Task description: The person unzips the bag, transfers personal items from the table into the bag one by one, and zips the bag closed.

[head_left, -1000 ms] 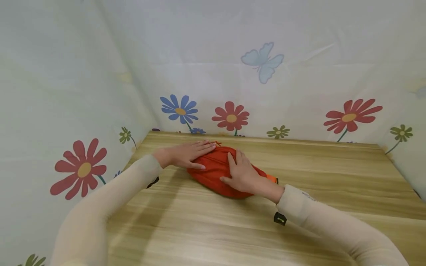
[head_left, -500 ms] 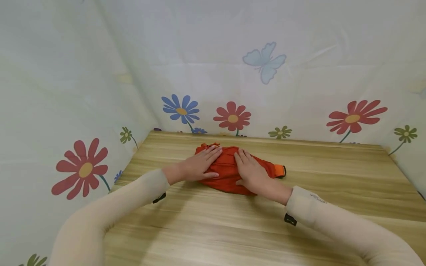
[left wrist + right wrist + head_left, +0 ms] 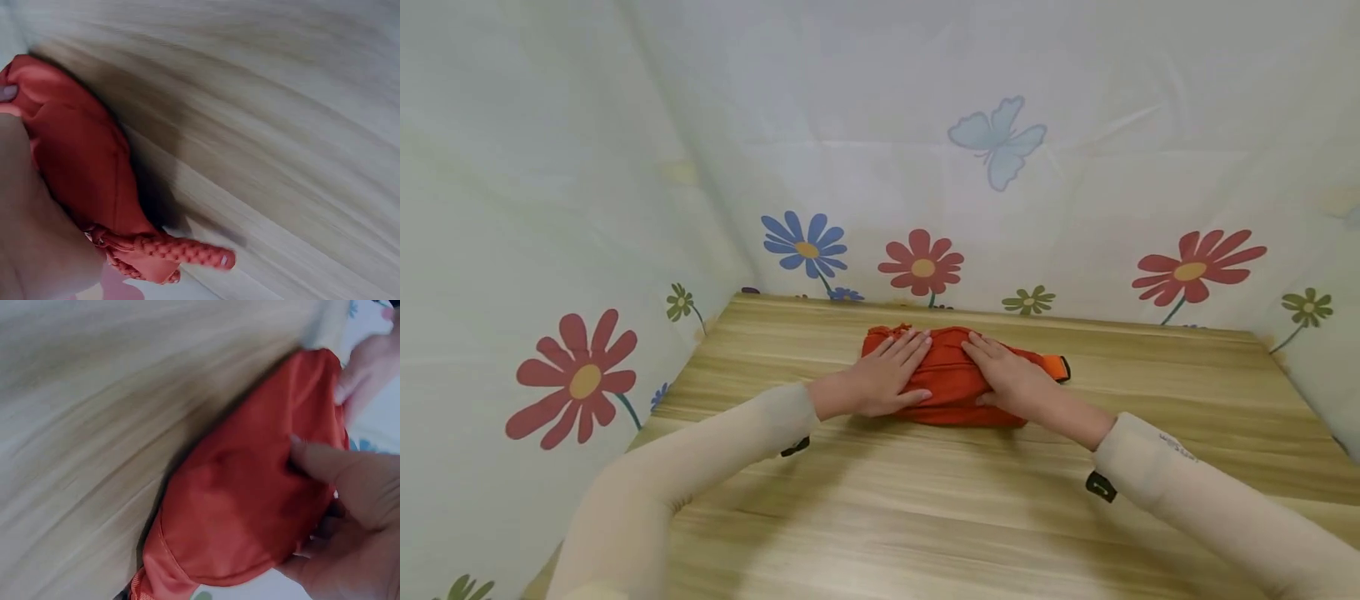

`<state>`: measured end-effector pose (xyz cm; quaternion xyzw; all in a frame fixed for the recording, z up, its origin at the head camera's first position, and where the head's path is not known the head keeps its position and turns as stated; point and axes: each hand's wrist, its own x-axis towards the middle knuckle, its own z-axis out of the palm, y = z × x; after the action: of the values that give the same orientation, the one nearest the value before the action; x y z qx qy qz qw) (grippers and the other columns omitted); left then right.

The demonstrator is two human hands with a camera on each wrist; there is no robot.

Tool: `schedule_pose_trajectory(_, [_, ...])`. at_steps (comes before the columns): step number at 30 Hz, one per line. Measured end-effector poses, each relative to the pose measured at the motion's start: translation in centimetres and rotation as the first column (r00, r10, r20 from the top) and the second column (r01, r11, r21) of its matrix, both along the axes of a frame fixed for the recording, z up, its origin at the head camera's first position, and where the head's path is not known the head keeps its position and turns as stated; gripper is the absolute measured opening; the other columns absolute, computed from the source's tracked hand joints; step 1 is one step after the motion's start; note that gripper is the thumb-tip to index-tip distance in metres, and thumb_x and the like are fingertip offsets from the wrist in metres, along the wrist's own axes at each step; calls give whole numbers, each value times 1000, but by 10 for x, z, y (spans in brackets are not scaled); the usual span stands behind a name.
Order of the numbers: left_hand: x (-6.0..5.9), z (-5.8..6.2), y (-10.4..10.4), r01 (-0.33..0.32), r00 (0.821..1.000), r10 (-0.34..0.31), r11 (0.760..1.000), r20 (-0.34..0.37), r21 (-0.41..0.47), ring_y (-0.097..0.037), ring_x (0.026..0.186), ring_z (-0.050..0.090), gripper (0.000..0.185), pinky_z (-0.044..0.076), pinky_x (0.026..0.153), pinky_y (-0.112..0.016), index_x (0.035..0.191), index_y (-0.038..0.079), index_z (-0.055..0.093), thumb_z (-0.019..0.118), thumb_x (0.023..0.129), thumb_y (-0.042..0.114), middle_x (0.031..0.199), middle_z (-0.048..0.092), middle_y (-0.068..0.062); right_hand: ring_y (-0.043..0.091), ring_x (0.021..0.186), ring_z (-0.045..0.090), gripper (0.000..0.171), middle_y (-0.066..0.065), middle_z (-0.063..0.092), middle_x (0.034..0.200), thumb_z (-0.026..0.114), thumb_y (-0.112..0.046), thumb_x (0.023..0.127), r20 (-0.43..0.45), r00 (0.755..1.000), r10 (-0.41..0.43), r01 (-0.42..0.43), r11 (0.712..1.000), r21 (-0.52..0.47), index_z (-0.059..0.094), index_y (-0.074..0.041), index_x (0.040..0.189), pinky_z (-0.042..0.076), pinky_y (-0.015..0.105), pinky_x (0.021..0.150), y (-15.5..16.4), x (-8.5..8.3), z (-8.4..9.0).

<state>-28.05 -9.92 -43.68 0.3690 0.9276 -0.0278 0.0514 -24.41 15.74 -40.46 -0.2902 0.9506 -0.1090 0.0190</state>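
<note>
Both hands lie flat w/ fingers straight: left hand (image 3: 883,379) and right hand (image 3: 1011,382) press down on the orange pouch (image 3: 953,377), pinning it on the wooden table (image 3: 925,517), near the flowered backdrop (image 3: 922,265); braided zip cord (image 3: 181,250) pokes out at the left hand's end.

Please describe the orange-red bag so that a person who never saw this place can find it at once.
Look at the wooden table with flower-printed cloth walls around it. Near its far edge lies the orange-red fabric bag, with the left hand and right hand resting flat on it. It is the only object on the table, with a braided cord at one end and an orange strap end at the other.
</note>
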Motion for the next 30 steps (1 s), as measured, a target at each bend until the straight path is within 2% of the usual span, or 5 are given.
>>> schedule_pose_trajectory(6, [-8,17,7,69,996,-70,997,-56,-29,-24,157,-4,98,5,126,-44,164,10,-5,45,100,65,171,-6,-4,50,147,26,108,32,18,163,85,-30,85,91,995,-51,63,988,-142,16,12,157,32,59,116,14,-13,3])
schedule_pose_trajectory(9, [-19,20,15,102,995,-102,995,-18,-15,-23,157,-5,104,5,126,-42,163,9,-8,49,98,66,171,-9,-5,51,147,26,109,34,20,161,85,-32,85,124,991,-40,55,991,-122,15,14,156,30,59,117,19,-20,2])
schedule_pose_trajectory(17, [-40,18,39,126,988,-126,992,85,4,-22,157,-7,101,3,126,-37,162,9,-12,49,100,60,171,-13,-5,47,133,49,96,32,41,152,79,-24,91,152,988,-8,29,991,-132,18,8,158,41,58,109,35,-29,-2])
schedule_pose_trajectory(25, [-44,17,33,225,963,-217,974,159,-39,-20,157,-11,98,1,126,-33,162,7,-14,50,103,53,170,-15,-6,49,150,19,100,34,11,163,71,-30,97,173,985,18,-3,996,-84,4,15,156,24,59,119,33,-15,-13])
schedule_pose_trajectory(30, [-44,9,27,272,951,-263,962,161,-37,-19,156,-14,101,-1,125,-31,161,7,-17,50,102,54,169,-19,-6,51,150,17,105,36,10,163,75,-30,93,125,992,-1,11,997,-77,4,17,155,24,60,119,28,-6,-23])
